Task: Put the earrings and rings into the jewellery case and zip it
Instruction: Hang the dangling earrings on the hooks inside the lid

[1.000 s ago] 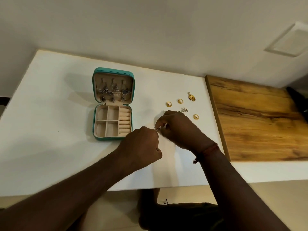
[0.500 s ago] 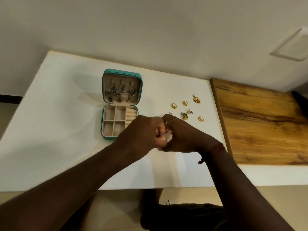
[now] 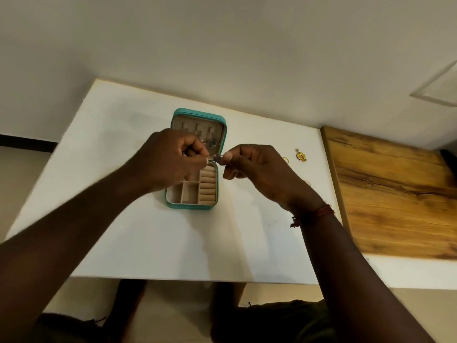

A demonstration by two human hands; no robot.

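Hands meet at the centre of the frame, above the open teal case [image 3: 191, 205] on the white worktop [image 3: 99, 144]. The left hand [image 3: 170, 159], fingers curled, pinches one end of a small silver earring [image 3: 217, 158]; the right hand [image 3: 257, 169] pinches the other end between thumb and forefinger. That earring hangs over the case's hinge line, just above the ring rolls. Right of the right hand lie a gold earring [image 3: 301, 155] and a half-hidden ring [image 3: 286, 159], near a wooden board [image 3: 395, 194].
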